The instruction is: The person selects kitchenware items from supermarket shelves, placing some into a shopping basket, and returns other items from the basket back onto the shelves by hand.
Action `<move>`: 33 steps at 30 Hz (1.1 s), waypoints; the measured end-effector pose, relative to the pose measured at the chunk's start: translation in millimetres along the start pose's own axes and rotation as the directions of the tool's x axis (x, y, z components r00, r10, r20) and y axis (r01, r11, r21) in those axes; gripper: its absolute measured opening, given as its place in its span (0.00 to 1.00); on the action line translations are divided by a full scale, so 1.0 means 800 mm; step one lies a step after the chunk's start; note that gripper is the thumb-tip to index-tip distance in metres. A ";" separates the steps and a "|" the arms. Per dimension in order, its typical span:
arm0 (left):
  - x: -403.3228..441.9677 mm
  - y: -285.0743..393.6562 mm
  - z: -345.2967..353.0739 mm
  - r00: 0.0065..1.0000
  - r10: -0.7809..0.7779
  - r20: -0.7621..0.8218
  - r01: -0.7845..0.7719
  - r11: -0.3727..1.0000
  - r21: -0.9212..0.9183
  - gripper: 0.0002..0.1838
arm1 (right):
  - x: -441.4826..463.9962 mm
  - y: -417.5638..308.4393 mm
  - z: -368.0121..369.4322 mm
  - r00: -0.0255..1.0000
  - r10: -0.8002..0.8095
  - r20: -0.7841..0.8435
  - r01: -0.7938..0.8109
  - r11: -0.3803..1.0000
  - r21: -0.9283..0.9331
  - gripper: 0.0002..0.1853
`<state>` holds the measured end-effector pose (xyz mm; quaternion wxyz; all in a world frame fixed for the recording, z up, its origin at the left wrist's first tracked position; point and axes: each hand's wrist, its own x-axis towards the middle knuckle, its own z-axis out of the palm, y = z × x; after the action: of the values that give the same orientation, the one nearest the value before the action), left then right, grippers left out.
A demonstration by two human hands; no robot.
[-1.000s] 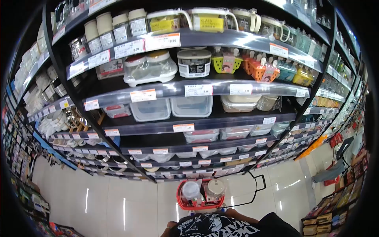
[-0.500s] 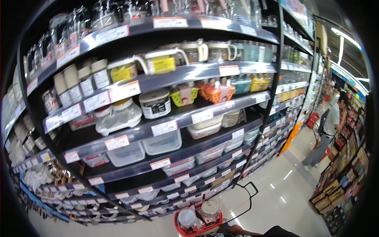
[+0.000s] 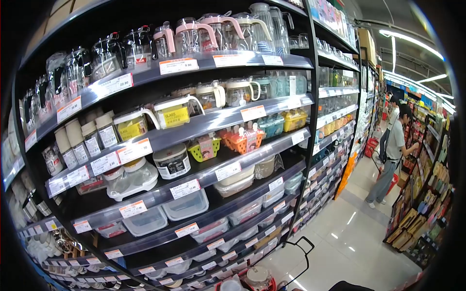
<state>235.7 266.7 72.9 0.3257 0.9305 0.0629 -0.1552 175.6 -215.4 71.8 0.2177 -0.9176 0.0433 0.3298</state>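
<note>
Neither of my hands shows in the head view; only a dark patch of clothing (image 3: pixel 353 286) rises at the bottom edge. Beside it, cut off by the frame, is a red shopping basket (image 3: pixel 273 282) with a long black pull handle (image 3: pixel 307 259). Inside the basket lie a round pale-lidded container (image 3: pixel 257 275) and a whitish plastic item (image 3: pixel 232 283). The shelf ahead carries glass jugs with pink handles (image 3: pixel 195 36), a yellow-labelled glass seasoning box (image 3: pixel 174 115), orange (image 3: pixel 242 138) and green (image 3: pixel 205 149) small baskets, and clear plastic boxes (image 3: pixel 185 206).
A tall black shelf unit (image 3: pixel 310 72) with price tags fills the left and middle. Glossy tiled floor (image 3: pixel 335 242) runs along the aisle at right. A person in a light shirt (image 3: pixel 395 140) stands there, facing another stocked shelf (image 3: pixel 422 203). Farther off is a red basket (image 3: pixel 371 146).
The view has tilted up and sharpened, so the top-shelf jugs show more fully. The red shopping basket has slid lower in view, and the hand seen near it has dropped out of sight.
</note>
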 end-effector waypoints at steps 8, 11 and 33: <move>0.033 0.018 -0.034 0.996 0.010 -0.084 -0.005 0.998 0.061 0.16 | 0.031 -0.020 -0.031 0.991 -0.123 -0.052 0.119 0.989 -0.083 0.35; 0.044 0.029 -0.059 0.993 0.015 -0.116 -0.004 0.995 0.097 0.16 | 0.045 -0.036 -0.039 0.982 -0.173 -0.068 0.166 0.981 -0.104 0.35; 0.061 0.039 -0.074 0.989 0.016 -0.145 0.030 0.952 0.305 0.16 | 0.060 -0.016 0.026 0.928 -0.366 -0.063 0.342 0.908 -0.244 0.30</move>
<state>303.1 280.2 118.5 0.1714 0.9784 0.0650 -0.0957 204.1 -191.7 32.4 0.1641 -0.9455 -0.1507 0.2375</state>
